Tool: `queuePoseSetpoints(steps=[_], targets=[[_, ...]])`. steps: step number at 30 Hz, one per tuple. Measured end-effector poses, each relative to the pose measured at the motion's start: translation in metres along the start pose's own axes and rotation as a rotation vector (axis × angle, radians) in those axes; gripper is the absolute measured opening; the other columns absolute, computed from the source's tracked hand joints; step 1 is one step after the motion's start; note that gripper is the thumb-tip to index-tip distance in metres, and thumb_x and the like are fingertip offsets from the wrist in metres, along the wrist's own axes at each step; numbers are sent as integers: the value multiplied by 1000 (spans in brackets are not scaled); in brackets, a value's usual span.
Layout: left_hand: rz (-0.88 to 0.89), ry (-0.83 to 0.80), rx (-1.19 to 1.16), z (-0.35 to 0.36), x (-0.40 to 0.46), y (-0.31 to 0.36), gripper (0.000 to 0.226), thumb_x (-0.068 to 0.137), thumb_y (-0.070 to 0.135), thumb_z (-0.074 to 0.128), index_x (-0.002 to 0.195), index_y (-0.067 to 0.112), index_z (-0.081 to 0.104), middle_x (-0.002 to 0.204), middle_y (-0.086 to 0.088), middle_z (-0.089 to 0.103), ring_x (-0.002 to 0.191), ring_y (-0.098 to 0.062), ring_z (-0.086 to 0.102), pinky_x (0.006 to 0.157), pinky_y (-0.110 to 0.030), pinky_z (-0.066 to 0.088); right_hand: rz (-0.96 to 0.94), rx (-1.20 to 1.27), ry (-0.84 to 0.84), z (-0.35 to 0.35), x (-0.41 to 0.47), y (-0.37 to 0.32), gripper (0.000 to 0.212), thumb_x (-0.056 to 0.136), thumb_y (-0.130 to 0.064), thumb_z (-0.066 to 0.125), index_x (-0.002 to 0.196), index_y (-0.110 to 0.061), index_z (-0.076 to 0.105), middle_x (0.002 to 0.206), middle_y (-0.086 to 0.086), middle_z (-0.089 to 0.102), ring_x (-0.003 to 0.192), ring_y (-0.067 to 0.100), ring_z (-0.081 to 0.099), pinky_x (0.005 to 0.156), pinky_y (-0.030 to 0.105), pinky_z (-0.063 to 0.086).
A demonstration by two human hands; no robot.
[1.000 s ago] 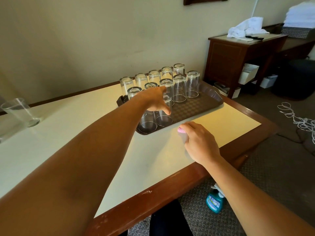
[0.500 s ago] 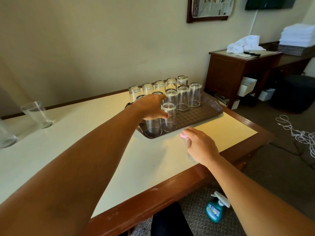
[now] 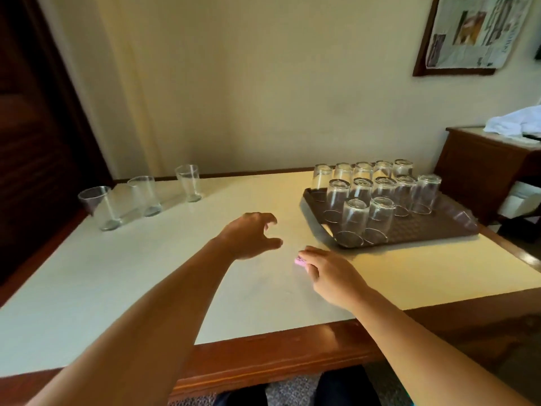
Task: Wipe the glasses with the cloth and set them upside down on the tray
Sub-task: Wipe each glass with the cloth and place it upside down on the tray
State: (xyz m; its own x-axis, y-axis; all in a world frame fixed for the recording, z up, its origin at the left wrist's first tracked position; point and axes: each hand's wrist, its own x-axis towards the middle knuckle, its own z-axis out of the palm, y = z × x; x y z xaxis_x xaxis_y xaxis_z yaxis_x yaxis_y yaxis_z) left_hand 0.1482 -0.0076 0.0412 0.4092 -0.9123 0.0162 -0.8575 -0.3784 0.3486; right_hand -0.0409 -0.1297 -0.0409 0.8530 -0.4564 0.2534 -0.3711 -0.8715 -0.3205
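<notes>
Nothing is held by the left hand [image 3: 251,237], fingers spread mid-air; a pink cloth [image 3: 300,261] is pinned to the tabletop [image 3: 146,273] under the right hand [image 3: 328,273]. Three glasses [image 3: 145,196] stand unwiped far left, well apart from the tray [image 3: 439,227] w/ inverted ones. A hasty reach could tip one over.

Framed sheet [image 3: 474,30] on the wall, well up and to the right of my right hand [image 3: 330,276]: newspaper-like print and pictures, but I can't read any of it.
Pink thing [image 3: 300,261] under my right hand's fingertips: dark marks on it, too small for me to read.
Glasses, tray, table: I see no lettering.
</notes>
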Motion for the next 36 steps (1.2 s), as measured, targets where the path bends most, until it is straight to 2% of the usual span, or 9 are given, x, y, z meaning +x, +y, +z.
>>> queuePoseSetpoints(steps=[2,6,11,14,17,20,24,30,36], targets=[[-81,26,4,2,-11,-39,61,98,52,66,149,24,51,146,-3,60,126,-23,59,101,-35,50,-10,22,-13,11,22,-13,41,108,-21,44,148,-23,53,158,-6,44,148,12,39,120,27,30],[-248,82,65,17,-21,-104,72,98,67,53,157,28,40,160,-2,45,141,-28,48,112,-45,43,-45,6,-23,34,60,-28,37,108,-19,47,143,-20,58,156,0,49,145,19,43,116,32,36],[-374,174,134,28,2,-157,73,99,70,41,158,28,33,161,-2,39,144,-29,40,114,-45,32,-28,-4,-39,54,111,-34,43,109,-25,41,151,-28,48,163,-9,37,151,12,32,117,25,28],[-448,261,51,19,29,-180,73,99,68,45,157,26,34,161,-3,39,143,-31,42,115,-47,31,-42,3,-23,63,138,-38,43,109,-25,42,151,-30,49,161,-11,39,149,10,35,115,24,30],[-523,353,-110,4,61,-199,74,98,59,56,158,25,31,158,-6,43,141,-33,45,115,-48,33,-48,33,21,71,149,-38,41,106,-26,49,147,-31,54,157,-11,46,145,11,43,113,31,41],[-615,447,-281,-9,91,-215,74,95,47,66,155,21,31,151,-9,49,135,-35,50,109,-49,41,-51,53,62,75,148,-36,40,103,-26,55,143,-31,59,153,-12,50,140,13,50,108,32,46],[-696,512,-447,-17,124,-235,76,92,46,71,151,17,33,145,-14,54,128,-41,55,104,-52,50,-47,42,53,75,150,-36,42,103,-28,54,145,-33,56,156,-16,46,143,10,46,109,33,47],[-712,603,-655,-16,157,-254,90,84,50,81,154,23,32,149,-10,54,134,-37,52,112,-54,46,-24,40,48,76,149,-37,43,103,-27,53,146,-36,54,156,-18,44,144,7,43,109,31,45],[-675,695,-681,-12,161,-247,73,89,42,80,148,21,44,136,-8,61,122,-30,61,105,-49,53,-14,34,36,74,150,-38,44,103,-27,52,146,-38,53,157,-19,43,144,5,42,109,27,44]])
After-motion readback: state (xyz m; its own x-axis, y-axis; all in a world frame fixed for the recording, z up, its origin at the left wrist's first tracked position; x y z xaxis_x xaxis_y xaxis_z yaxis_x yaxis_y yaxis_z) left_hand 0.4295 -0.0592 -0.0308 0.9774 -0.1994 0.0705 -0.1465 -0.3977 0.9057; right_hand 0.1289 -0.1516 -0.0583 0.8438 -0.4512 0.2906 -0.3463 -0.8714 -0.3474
